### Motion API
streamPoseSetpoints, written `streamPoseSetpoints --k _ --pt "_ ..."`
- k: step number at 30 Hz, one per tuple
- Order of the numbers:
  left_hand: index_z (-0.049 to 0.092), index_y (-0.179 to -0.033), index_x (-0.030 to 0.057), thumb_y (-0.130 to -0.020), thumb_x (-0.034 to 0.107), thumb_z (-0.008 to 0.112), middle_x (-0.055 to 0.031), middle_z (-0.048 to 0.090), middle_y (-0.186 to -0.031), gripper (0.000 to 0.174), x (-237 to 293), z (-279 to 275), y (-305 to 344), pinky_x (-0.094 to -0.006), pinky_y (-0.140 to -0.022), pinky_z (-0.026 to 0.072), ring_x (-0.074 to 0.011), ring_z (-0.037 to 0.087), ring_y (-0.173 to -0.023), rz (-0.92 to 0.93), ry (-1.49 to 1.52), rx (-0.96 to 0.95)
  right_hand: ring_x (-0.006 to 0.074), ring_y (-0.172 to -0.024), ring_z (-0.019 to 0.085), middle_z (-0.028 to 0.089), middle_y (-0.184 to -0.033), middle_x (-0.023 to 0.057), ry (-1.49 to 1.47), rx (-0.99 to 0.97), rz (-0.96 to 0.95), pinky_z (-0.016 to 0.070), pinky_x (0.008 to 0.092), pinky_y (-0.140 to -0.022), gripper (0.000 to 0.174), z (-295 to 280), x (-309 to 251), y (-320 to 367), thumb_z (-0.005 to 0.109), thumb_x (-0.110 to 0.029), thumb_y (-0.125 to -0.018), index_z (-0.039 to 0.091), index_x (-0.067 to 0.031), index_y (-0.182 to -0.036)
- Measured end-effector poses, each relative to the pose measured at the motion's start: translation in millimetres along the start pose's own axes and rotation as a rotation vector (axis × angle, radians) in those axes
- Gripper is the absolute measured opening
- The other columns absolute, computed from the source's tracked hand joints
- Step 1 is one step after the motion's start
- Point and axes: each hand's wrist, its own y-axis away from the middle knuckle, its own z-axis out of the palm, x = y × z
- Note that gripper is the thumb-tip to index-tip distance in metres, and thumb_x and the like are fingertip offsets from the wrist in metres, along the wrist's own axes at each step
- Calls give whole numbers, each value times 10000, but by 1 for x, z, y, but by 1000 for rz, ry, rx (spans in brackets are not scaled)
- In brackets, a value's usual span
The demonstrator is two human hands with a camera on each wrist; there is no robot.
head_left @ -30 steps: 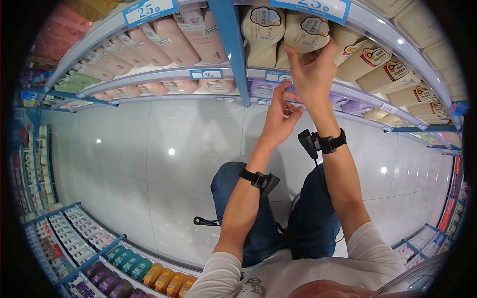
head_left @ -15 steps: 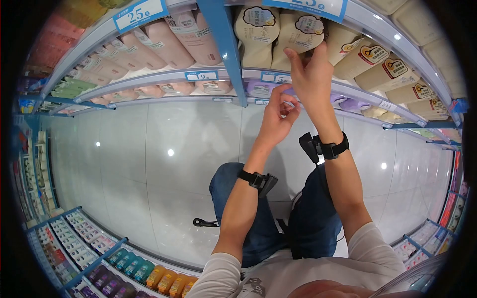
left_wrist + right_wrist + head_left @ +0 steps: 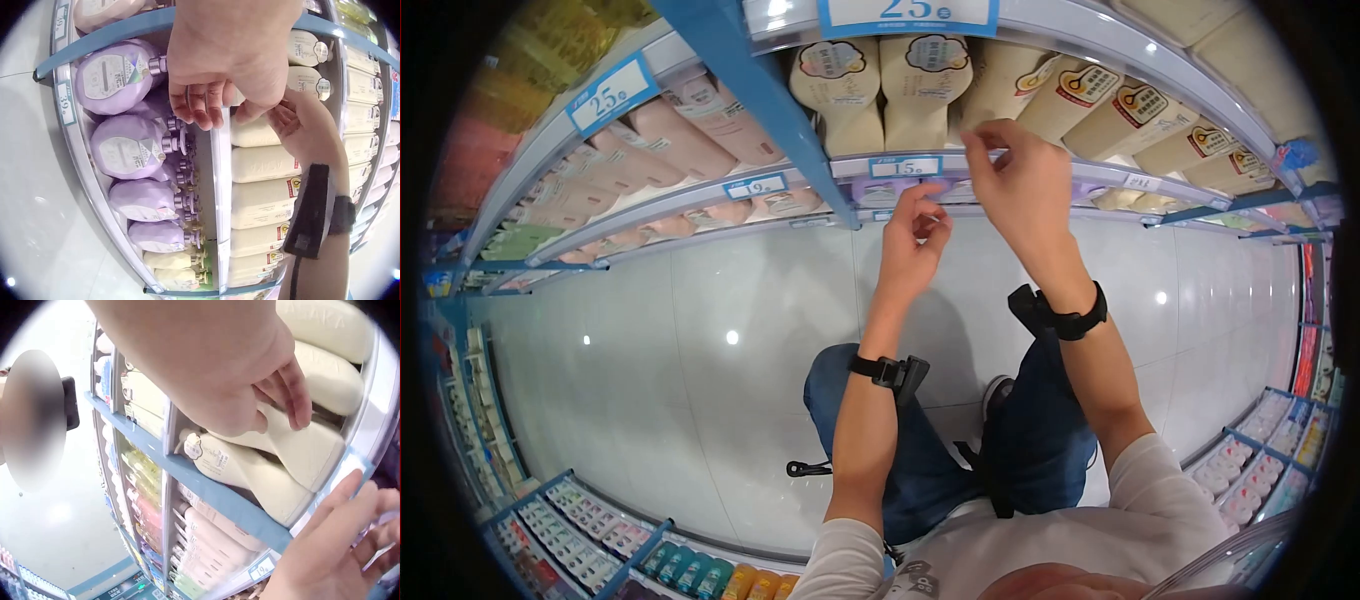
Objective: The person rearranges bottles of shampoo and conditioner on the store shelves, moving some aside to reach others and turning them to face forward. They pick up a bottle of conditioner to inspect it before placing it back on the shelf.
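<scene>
Two cream bottles (image 3: 837, 100) with cloud-shaped labels stand side by side at the left end of a shelf. My right hand (image 3: 1025, 185) hovers in front of the cream bottles to their right, fingers loosely bent and nothing held. In the right wrist view its fingertips (image 3: 303, 417) overlap a cream bottle (image 3: 306, 453). Lower and to the left, my left hand (image 3: 912, 250) hangs with relaxed, curved fingers near the 15 price tag (image 3: 905, 167), also holding nothing. The left wrist view shows purple pump bottles (image 3: 128, 147) below that hand.
A blue upright (image 3: 735, 85) divides the cream bottles from pink bottles (image 3: 665, 140) on the left. The 25 price tag (image 3: 908, 12) hangs on the shelf edge above. Shelves with teal bottles (image 3: 690, 568) stand behind the person. In the right wrist view a blurred person (image 3: 37, 419) appears.
My right hand has come away from the cream bottle it was touching and drawn back from it. The head view has turned, so the shelves appear shifted left. The left hand keeps its relaxed shape.
</scene>
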Motion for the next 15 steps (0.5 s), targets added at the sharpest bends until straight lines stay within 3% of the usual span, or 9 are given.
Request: streamPoseSetpoints --k 4,9,15 --pt "553 -1329 57 -904 -85 624 -28 651 -981 454 -1 3 0 -261 -750 497 -101 599 -813 11 5 12 312 -618 724 757 -771 143 162 41 28 560 369 -588 432 -19 18 2 770 -255 -876 687 31 -1189" --pt "566 -1318 55 -917 -54 635 -19 635 -965 421 -2 10 -1 -254 -752 496 -103 600 -799 18 -69 -9 292 -572 715 753 -738 128 29 90 44 557 367 -560 493 -16 29 2 775 -259 -881 659 77 -1222" --pt "588 -1297 47 -927 -45 636 -6 610 -936 384 6 6 4 -247 -750 494 -96 593 -801 -28 -128 17 262 -551 705 740 -705 108 25 174 -1 536 347 -529 408 -9 36 -5 785 -226 -884 672 44 -1168"
